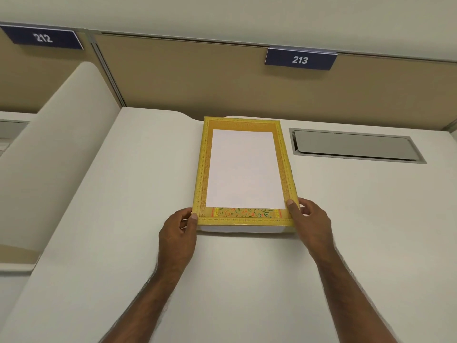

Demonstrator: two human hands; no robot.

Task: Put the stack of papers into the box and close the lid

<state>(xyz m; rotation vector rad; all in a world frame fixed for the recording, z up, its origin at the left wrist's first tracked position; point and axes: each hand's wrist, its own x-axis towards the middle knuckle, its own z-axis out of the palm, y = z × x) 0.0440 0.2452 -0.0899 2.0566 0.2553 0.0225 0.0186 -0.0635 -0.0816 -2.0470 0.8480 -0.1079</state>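
Observation:
A flat yellow box (205, 169) with an ornate border lies lengthwise on the white desk, just ahead of me. A white stack of papers (243, 169) rests on its yellow patterned top, inside the border, with a strip of floral pattern showing at the near end. Below the near yellow rim a white edge (242, 229) shows. My left hand (181, 227) holds the box's near left corner, thumb on top. My right hand (310, 219) holds the near right corner the same way. I cannot tell whether the lid is lifted.
A grey cable flap (353, 147) is set in the white desk (247, 280) right of the box. Behind stands a tan partition (185, 78) with blue signs 212 (43, 37) and 213 (300, 59). A curved white divider (61, 144) rises at the left.

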